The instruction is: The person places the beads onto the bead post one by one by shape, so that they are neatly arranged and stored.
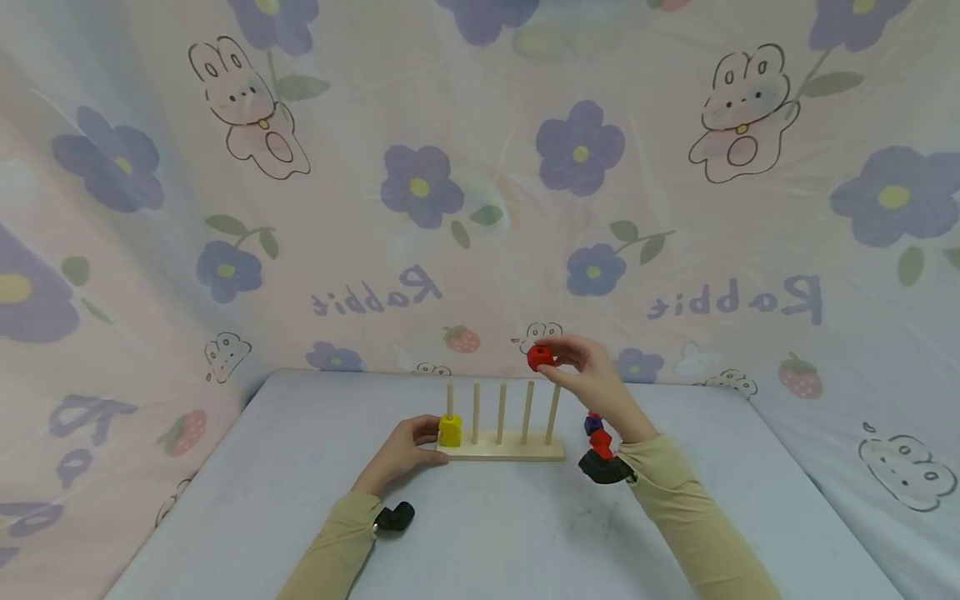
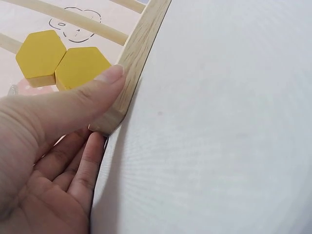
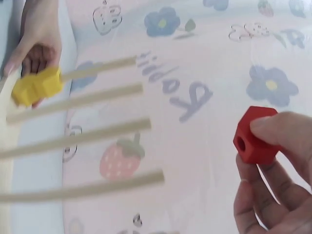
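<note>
My right hand (image 1: 596,383) pinches a red hexagonal bead (image 1: 538,358) between thumb and fingers, raised above the right end of a wooden peg stand (image 1: 501,452). A round hole shows in the red bead (image 3: 249,146) in the right wrist view. My left hand (image 1: 403,457) grips the left end of the stand's base, its thumb on the front edge and fingers behind. Two yellow hexagonal beads (image 2: 41,56) are stacked on the leftmost peg, beside the left thumb. The other pegs (image 3: 97,100) are bare.
Right of the stand, partly behind my right wrist, lie a purple bead (image 1: 593,424) and red beads (image 1: 601,442). Black wrist cameras (image 1: 395,517) sit on both wrists. The table (image 1: 495,533) has a white cover, with a rabbit-and-flower curtain (image 1: 480,250) behind it.
</note>
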`<move>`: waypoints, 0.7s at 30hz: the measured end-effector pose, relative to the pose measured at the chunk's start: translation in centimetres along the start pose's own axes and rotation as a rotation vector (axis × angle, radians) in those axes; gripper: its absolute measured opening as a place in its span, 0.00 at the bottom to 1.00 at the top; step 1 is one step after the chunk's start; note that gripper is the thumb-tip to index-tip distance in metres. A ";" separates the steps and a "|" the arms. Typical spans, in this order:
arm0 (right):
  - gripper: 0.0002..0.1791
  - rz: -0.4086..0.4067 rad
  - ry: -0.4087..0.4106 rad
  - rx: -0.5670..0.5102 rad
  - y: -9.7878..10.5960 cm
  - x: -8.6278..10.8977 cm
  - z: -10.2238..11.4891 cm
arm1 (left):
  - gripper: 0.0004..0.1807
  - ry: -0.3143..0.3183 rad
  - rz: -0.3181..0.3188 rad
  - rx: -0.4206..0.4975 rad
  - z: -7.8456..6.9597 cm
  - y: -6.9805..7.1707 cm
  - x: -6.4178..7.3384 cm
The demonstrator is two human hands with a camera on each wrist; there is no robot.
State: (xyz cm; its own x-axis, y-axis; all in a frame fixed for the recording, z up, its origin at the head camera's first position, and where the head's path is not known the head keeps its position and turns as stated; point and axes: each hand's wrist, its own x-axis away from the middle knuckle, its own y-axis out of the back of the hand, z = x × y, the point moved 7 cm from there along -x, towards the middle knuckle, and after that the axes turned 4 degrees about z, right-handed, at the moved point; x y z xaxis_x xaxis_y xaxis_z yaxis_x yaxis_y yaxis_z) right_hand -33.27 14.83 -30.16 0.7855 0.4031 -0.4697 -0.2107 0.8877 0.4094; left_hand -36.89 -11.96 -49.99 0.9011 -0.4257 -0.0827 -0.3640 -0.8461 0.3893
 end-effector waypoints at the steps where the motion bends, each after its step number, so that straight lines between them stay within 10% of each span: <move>1: 0.21 -0.002 0.004 -0.006 -0.5 -0.2 0.6 | 0.35 0.000 0.000 0.003 0.0 0.0 0.0; 21: 0.19 -0.014 0.046 -0.130 -9.1 -2.5 2.4 | 0.32 -0.005 -0.006 -0.008 -0.4 0.1 0.1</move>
State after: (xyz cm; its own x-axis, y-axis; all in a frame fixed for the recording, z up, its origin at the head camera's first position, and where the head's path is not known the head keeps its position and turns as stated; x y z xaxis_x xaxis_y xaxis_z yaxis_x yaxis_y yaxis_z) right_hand -31.91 5.19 -30.82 0.7620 0.3976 -0.5112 -0.2760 0.9134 0.2991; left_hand -36.78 -11.93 -49.64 0.9020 -0.4225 -0.0894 -0.3571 -0.8461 0.3958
